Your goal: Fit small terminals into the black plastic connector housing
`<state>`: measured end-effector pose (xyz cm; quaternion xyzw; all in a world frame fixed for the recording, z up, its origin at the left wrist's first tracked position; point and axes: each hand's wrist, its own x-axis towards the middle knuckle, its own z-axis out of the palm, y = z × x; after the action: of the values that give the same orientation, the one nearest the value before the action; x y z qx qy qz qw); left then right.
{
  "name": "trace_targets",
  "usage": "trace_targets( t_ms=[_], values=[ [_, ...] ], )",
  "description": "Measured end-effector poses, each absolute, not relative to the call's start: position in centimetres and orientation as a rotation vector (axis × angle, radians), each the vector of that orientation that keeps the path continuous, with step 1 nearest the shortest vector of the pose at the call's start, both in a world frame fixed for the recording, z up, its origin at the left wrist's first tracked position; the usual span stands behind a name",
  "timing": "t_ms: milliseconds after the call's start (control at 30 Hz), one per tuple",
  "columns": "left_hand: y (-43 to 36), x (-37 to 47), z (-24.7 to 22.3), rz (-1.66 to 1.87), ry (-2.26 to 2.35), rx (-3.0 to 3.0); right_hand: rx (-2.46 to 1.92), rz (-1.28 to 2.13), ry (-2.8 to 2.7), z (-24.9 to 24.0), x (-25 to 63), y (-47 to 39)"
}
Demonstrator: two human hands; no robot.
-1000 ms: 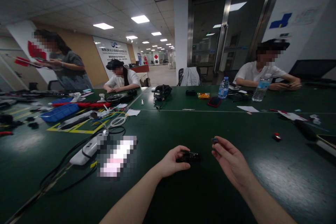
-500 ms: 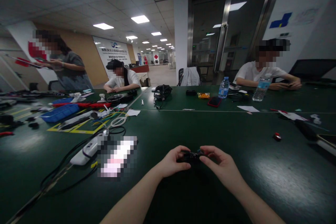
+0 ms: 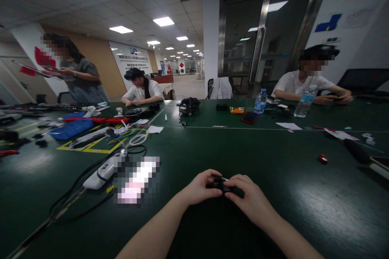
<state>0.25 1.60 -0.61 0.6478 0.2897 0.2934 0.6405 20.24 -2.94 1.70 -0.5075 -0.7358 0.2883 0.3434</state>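
Note:
Between my two hands is a small black object (image 3: pixel 217 183), too dark and covered by fingers to name its kind. My left hand (image 3: pixel 200 188) grips its left end, thumb below and fingers above. My right hand (image 3: pixel 249 196) is closed at its right end, with thumb and fingertips pinching there. A thin light edge shows at the top between the fingertips. Both hands are low over the dark green table (image 3: pixel 194 149), close together. A lit phone-like screen (image 3: pixel 138 180), blurred out, lies to the left of my left hand.
Left of the screen are a white power strip (image 3: pixel 100 174), cables and a blue tray (image 3: pixel 71 129). A small red object (image 3: pixel 323 159) lies to the right. Farther back are a black headset (image 3: pixel 189 106), a water bottle (image 3: pixel 260 101) and another bottle (image 3: pixel 304 103). Three people are around the table.
My right hand has moved left and inward, its fingers now closer to my left hand on the black object. My left hand has barely moved. The view has shifted slightly.

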Motion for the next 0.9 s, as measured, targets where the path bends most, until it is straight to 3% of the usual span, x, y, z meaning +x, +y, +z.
trace_targets(
  t_ms=[667, 900],
  values=[
    [1.2, 0.4, -0.2, 0.69, 0.684, 1.542, -1.282, 0.962, -1.867, 2.3, 20.7, -3.1],
    [0.8, 0.6, -0.4, 0.692, 1.011, 1.905, -1.37, 0.996, -1.838, 1.6, 21.2, -2.6]
  ],
)
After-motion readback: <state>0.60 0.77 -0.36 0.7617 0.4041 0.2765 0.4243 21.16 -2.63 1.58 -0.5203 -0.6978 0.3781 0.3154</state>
